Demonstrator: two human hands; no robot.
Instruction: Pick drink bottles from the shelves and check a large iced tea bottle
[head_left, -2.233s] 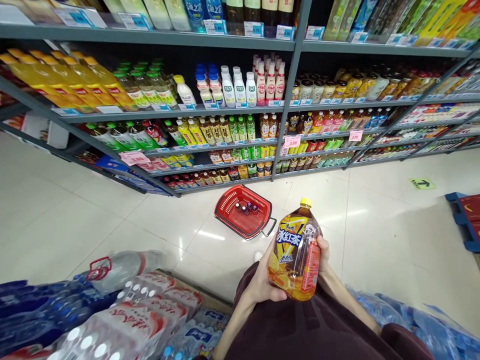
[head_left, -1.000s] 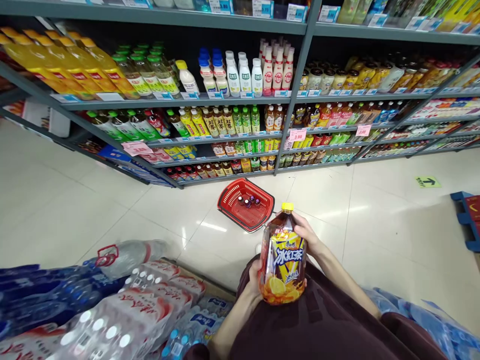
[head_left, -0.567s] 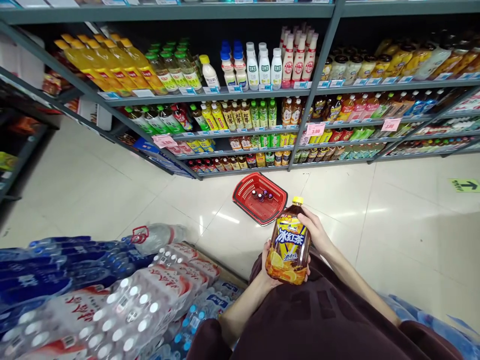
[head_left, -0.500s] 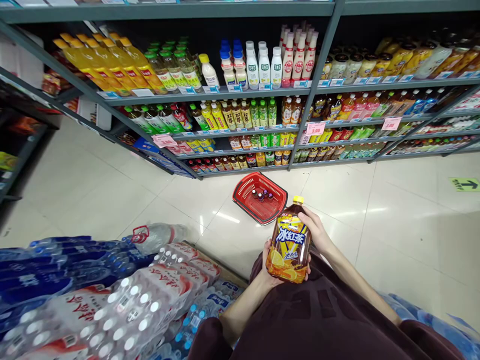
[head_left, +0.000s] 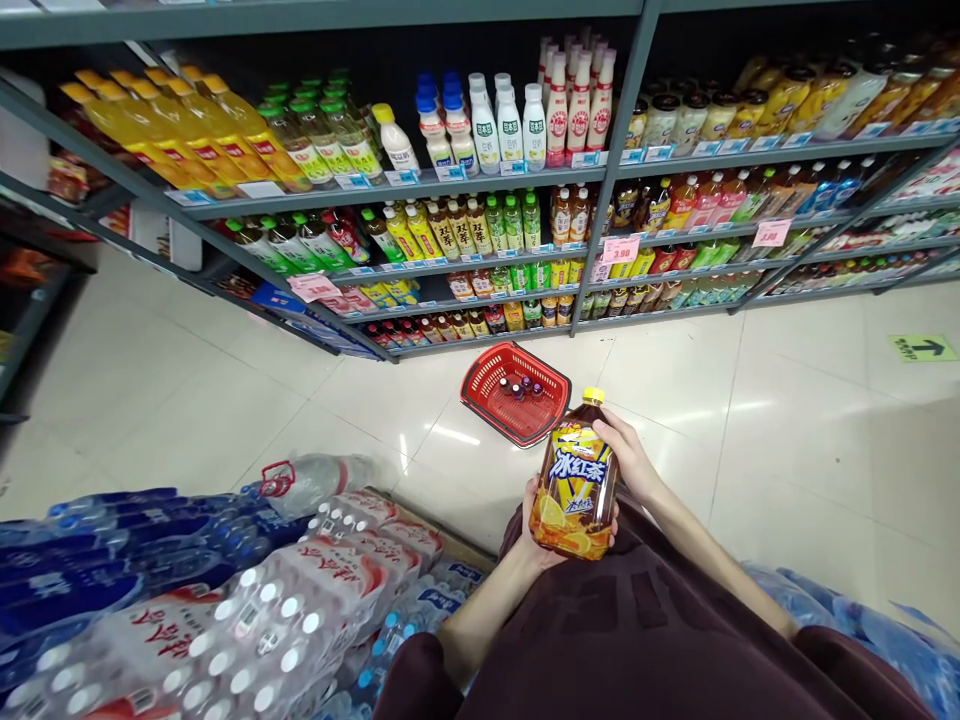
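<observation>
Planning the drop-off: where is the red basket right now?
The red basket sits on the floor below the drink shelves, just beyond the iced tea bottle.

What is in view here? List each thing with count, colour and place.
tea bottle: one, brown with a yellow cap, held in both hands.
basket: one, red, on the floor before the shelves, small bottles inside.
shelves: grey, across the top, stocked with many drinks of mixed colours.
water packs: several, clear wrap with red or blue print, lower left and lower right.
arrow sign: one, green, on the floor at right.
floor: pale tiles.
left hand: under the bottle's base.
right hand: on the bottle's upper side.
</observation>
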